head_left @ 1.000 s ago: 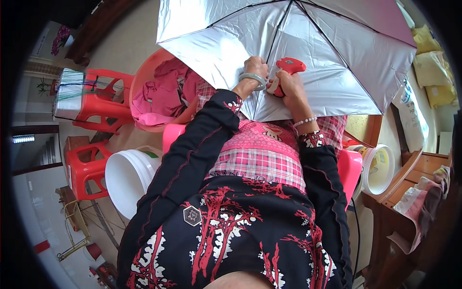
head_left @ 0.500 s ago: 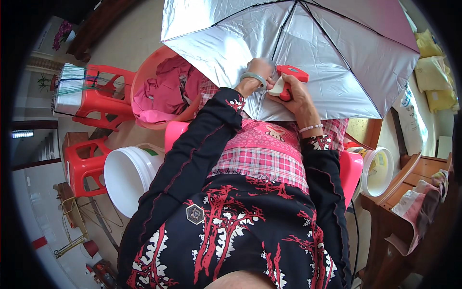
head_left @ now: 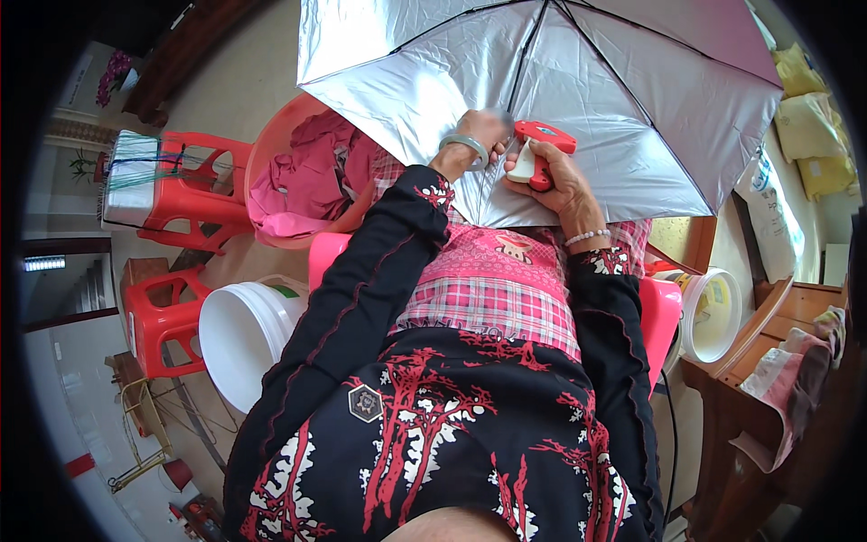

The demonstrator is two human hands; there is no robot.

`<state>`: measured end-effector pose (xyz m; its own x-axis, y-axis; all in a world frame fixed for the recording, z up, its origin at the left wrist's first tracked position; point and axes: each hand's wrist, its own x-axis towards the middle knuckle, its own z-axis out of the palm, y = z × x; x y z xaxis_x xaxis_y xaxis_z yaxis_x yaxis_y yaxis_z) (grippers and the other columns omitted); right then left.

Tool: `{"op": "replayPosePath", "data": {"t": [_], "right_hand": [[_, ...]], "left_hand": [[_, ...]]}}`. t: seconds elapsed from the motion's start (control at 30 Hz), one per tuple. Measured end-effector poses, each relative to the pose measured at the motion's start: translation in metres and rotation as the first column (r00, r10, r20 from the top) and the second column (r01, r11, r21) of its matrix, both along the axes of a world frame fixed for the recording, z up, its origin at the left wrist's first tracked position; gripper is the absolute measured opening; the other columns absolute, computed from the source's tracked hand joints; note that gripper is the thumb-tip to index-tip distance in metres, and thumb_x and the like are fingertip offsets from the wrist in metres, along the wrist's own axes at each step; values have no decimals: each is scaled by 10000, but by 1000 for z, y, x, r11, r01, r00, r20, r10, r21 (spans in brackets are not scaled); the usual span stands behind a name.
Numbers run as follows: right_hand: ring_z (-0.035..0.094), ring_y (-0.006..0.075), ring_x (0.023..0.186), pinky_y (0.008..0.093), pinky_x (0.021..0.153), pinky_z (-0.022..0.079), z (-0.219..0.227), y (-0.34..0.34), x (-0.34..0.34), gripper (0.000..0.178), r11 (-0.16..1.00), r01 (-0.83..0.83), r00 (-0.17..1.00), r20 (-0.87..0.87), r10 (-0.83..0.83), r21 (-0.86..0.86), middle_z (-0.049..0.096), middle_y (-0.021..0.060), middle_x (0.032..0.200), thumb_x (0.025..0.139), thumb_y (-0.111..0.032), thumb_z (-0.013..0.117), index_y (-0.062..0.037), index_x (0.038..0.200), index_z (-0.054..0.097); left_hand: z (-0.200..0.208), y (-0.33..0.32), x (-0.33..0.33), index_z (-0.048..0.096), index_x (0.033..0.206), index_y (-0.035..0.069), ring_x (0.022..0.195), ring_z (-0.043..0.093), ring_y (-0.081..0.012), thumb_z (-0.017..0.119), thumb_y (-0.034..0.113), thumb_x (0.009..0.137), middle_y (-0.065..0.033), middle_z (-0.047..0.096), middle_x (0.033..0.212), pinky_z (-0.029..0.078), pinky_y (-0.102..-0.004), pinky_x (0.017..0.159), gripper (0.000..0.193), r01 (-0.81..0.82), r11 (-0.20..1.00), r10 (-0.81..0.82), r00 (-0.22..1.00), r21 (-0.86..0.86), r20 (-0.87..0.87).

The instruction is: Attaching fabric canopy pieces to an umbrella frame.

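Note:
A silver-lined umbrella (head_left: 614, 135) is spread open before me, its dark ribs fanning out across the inside. Its near edge reaches over my lap. Over the lining, my right hand (head_left: 564, 185) is closed round a red-and-white hand-held tool (head_left: 553, 135), with a white lever-like part toward my left hand. The tool's exact kind I cannot make out. Close beside it, my left hand (head_left: 481, 135) has its fingers bent and pressed together near a rib. What those fingers pinch is hidden, and part of that hand is blurred.
To the left stand an orange-red basin (head_left: 262, 172) with pink cloth (head_left: 312, 172), red stools (head_left: 167, 316) and a white bucket (head_left: 239, 339). On the right are another white bucket (head_left: 713, 312), a wooden bench (head_left: 722, 397) with cloths, and yellow bags (head_left: 804, 131).
My left hand has shifted slightly left and turned, with its fingers a little apart from the tool. The right hand keeps its grip on the tool and has hardly moved.

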<state>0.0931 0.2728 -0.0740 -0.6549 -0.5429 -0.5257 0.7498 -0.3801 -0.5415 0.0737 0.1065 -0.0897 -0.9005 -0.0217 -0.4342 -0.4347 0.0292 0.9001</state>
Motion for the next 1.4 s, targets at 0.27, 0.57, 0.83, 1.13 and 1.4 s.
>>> {"op": "replayPosePath", "data": {"t": [0.27, 0.57, 0.83, 1.13, 1.4], "right_hand": [[618, 234, 738, 424, 677, 525, 3, -7, -3, 252, 996, -44, 998, -32, 47, 78, 606, 120, 825, 850, -205, 461, -37, 1037, 481], [588, 198, 574, 327, 476, 474, -29, -7, -24, 166, 994, -104, 984, -144, 105, 16, 569, 74, 697, 819, -147, 489, -24, 929, 501], [582, 185, 581, 285, 496, 468, 62, 24, -1, 165, 912, 210, 870, -493, -10, 352, 580, 99, 721, 815, -136, 494, 9, 890, 515], [598, 189, 637, 291, 559, 488, 110, 54, 0, 291, 751, 397, 671, -725, 154, 528, 590, 128, 764, 820, -185, 507, 58, 979, 507], [617, 198, 675, 278, 556, 497, 89, 38, 1, 321, 809, 400, 789, -611, -65, 430, 600, 144, 799, 814, -214, 535, 62, 975, 499]], "left_hand": [[-3, 2, 3, 592, 848, -35, 396, 508, -142, 499, 61, 812, -79, 577, 598, 422, -271, 362, 138, 16, 1000, -17, 999, -22, -32], [-2, 4, -1, 587, 850, -29, 434, 563, -170, 497, 68, 801, -93, 578, 580, 441, -287, 374, 142, 45, 995, -47, 999, -84, -26], [19, -8, -25, 599, 778, -31, 435, 576, -182, 513, 79, 751, -124, 608, 617, 482, -308, 428, 142, 133, 921, -115, 991, -366, 70], [70, -121, -76, 634, 750, -35, 717, 611, -360, 539, 177, 723, -221, 620, 749, 487, -401, 698, 234, -165, -84, -429, 896, -983, -114], [49, 29, -50, 639, 762, -20, 721, 624, -324, 542, 330, 774, -203, 627, 761, 483, -386, 688, 363, 122, 353, -514, 854, -928, -83]]}}
